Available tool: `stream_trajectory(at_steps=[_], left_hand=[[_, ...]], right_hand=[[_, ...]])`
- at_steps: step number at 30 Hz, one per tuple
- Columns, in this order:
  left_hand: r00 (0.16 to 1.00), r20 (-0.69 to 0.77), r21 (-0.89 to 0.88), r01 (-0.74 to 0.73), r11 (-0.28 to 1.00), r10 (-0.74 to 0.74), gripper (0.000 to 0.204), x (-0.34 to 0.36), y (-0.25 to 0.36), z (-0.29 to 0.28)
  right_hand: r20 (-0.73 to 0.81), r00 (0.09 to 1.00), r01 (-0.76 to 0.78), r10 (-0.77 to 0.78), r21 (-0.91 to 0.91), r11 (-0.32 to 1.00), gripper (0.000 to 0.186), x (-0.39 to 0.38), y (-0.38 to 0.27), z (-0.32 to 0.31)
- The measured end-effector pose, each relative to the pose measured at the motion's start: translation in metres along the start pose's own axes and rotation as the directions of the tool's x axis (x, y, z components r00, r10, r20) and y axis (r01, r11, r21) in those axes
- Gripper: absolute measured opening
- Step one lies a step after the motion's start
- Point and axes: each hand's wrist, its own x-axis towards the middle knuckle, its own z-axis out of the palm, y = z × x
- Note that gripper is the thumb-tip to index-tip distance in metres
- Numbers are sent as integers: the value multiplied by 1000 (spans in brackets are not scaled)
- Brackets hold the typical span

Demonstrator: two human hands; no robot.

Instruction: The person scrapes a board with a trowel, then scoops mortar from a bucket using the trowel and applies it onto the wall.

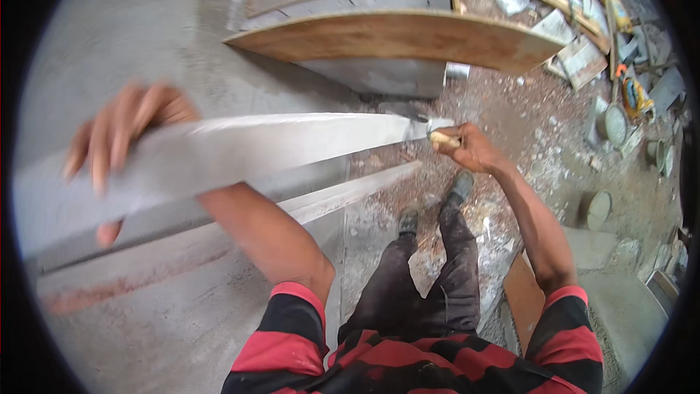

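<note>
The long, flat, pale-grey board (292,142) could have twisted loose from the left hand (146,109), whose spread fingers wrapped it, if the right hand (472,149), fingers clamped on a tan-handled trowel-like tool (444,138) by its far end, had pushed too hard.

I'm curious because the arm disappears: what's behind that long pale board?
Behind the long pale board, the left forearm shows below its lower edge. The left hand has its fingers over the front, but its wrist is covered, so I can't see that.
</note>
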Motion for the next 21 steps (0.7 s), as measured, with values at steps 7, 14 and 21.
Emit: stream_trajectory(at_steps=[7,14,21], left_hand=[[601,-641,726,274,630,477,76,-22,43,58],[720,-580,808,449,380,381,43,-28,74,49],[825,-521,832,433,347,218,51,-41,80,57]], right_hand=[[-135,940,291,-314,-164,942,34,-71,-284,-17],[-47,944,283,-326,-390,877,39,-55,-327,40],[-454,817,-557,355,-466,687,59,-163,93,58]])
